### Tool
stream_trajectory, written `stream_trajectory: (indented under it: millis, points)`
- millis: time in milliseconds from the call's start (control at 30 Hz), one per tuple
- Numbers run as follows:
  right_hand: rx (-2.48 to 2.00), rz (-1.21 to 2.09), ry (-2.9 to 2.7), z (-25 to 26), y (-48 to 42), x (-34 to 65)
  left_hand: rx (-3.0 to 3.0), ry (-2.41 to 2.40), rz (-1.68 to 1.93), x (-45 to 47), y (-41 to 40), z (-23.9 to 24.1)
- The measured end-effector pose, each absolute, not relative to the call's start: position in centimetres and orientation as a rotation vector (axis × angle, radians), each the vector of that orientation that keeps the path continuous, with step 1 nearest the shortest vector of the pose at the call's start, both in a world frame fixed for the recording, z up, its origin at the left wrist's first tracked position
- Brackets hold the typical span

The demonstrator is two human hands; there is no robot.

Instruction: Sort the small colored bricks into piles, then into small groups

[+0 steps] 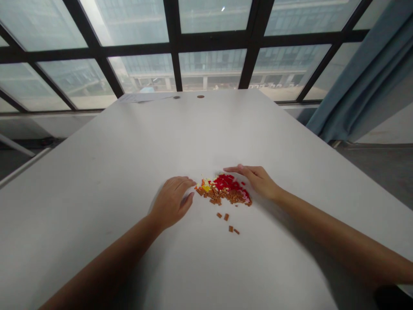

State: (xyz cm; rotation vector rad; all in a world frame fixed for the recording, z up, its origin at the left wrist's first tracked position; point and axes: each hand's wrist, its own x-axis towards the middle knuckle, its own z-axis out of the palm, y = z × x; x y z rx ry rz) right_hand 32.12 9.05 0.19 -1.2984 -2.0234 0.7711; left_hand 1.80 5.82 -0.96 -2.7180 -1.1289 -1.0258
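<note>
A small heap of tiny bricks [224, 189], red, brown, yellow and a few pink, lies on the white table [129, 146] between my hands. My left hand [171, 201] rests palm down at the heap's left edge, fingers stretched toward the yellow pieces, holding nothing. My right hand [258, 180] lies on its side against the heap's right and far edge, fingers extended along the red bricks, holding nothing. Several loose brown bricks [227, 221] lie apart, just nearer to me than the heap.
Large dark-framed windows [174, 64] stand behind the table's far edge. A grey-blue curtain [364, 86] hangs at the right. Two small dark round spots [189, 97] sit near the table's far edge.
</note>
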Motion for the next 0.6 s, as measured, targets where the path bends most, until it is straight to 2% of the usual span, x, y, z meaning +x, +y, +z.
stream_trajectory:
  millis: [133,300,600]
  points:
    - [-1.481,0.598,-1.958,-0.6,6.2,33.5,-2.716,-1.105,-1.015,1.8,5.9,-1.0]
    - [-1.501,0.473,-2.1,-2.3,4.1,30.4,-2.707,-1.091,-1.034,1.7,5.9,-0.9]
    - [-1.363,0.497,-2.224,-2.1,6.3,21.6,-2.518,-1.223,-1.213,1.0,5.7,-0.1]
